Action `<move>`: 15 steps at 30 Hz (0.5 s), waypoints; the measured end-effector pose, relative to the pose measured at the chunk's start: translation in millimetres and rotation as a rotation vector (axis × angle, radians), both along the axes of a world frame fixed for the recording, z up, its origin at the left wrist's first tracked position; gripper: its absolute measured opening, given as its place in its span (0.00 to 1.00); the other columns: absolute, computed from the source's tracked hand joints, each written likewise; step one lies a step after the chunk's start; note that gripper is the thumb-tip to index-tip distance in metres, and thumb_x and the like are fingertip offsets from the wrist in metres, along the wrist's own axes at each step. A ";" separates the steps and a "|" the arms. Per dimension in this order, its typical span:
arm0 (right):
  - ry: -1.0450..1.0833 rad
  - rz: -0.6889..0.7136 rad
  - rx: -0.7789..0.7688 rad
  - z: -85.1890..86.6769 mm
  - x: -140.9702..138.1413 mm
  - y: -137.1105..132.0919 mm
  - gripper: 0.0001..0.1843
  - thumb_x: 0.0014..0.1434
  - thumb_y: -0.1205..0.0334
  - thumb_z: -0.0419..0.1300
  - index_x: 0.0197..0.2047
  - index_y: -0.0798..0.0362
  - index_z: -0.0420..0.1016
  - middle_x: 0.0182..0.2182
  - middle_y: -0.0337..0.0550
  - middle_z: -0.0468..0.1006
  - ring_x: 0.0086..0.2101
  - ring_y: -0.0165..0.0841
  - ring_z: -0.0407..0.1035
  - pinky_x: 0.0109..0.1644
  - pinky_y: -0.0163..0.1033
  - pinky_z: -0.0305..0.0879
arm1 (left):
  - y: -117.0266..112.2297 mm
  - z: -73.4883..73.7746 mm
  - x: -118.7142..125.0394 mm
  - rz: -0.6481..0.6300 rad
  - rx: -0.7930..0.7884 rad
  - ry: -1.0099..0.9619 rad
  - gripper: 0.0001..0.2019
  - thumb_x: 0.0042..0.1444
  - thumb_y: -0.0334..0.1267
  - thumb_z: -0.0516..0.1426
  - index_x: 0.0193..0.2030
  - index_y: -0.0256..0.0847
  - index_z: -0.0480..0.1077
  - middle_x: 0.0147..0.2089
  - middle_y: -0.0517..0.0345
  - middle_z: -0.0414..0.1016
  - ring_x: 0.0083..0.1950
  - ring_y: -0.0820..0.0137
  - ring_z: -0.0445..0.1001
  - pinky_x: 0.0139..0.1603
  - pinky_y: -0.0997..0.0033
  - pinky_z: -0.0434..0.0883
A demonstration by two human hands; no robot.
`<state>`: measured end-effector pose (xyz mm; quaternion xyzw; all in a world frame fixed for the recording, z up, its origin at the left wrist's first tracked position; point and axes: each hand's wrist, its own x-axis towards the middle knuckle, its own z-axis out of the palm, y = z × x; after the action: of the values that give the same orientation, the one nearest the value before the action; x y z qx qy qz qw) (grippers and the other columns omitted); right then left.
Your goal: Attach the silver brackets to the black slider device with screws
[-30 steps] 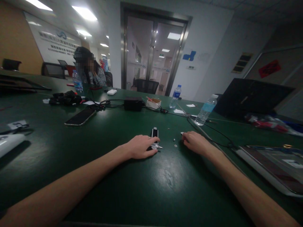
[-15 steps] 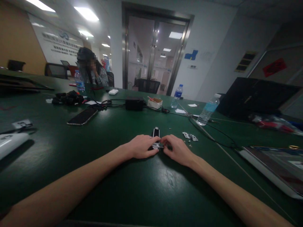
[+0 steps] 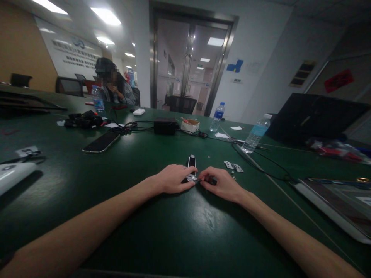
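Observation:
My left hand point(image 3: 173, 178) lies on the green table point(image 3: 179, 231), fingers curled over the near end of a small black device point(image 3: 191, 162) with a silvery piece at its lower end. My right hand point(image 3: 220, 184) is pinched right next to it on a thin dark tool point(image 3: 209, 179), too small to name, whose tip meets the silvery piece. A small metal hinge point(image 3: 233, 166) and a few tiny screws lie just right of my right hand.
A phone point(image 3: 101, 142) lies face up at left. A black adapter point(image 3: 164, 126), cables, a small box point(image 3: 188, 125) and two water bottles point(image 3: 256, 133) stand further back. A laptop point(image 3: 307, 117) and a tray point(image 3: 333, 204) are at right. A seated person point(image 3: 111, 87) is at the far left.
My right hand left the metal hinge on the table and came left to meet my left hand at the black device. My left hand has stayed put.

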<state>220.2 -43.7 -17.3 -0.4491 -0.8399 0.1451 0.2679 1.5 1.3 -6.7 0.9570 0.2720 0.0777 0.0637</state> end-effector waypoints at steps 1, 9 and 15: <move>-0.003 -0.002 0.004 -0.3 0.5 0.2 0.05 0.55 0.65 0.60 0.37 0.53 0.74 0.32 0.41 0.76 0.30 0.28 0.69 0.35 0.34 0.66 | 0.0 -0.1 0.1 0.000 0.004 0.000 0.20 0.64 0.47 0.51 0.59 0.43 0.60 0.44 0.52 0.75 0.42 0.61 0.75 0.42 0.65 0.69; -0.016 0.043 0.045 -0.3 1.7 0.8 0.04 0.55 0.66 0.62 0.36 0.53 0.74 0.31 0.39 0.74 0.30 0.28 0.69 0.35 0.33 0.66 | 0.7 0.0 -0.6 -0.011 0.000 -0.007 0.20 0.64 0.47 0.50 0.60 0.42 0.60 0.44 0.52 0.75 0.43 0.61 0.75 0.42 0.64 0.69; -0.035 0.022 0.056 -0.6 0.6 1.0 0.05 0.54 0.67 0.63 0.36 0.53 0.74 0.30 0.39 0.74 0.30 0.28 0.69 0.35 0.33 0.66 | 1.3 -1.5 -0.7 -0.006 0.012 0.004 0.20 0.64 0.47 0.50 0.59 0.42 0.60 0.45 0.50 0.75 0.43 0.60 0.75 0.43 0.64 0.69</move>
<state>220.8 -42.8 -17.9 -0.4345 -0.8533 0.1164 0.2639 0.9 2.6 -8.3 0.9584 0.2688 0.0770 0.0574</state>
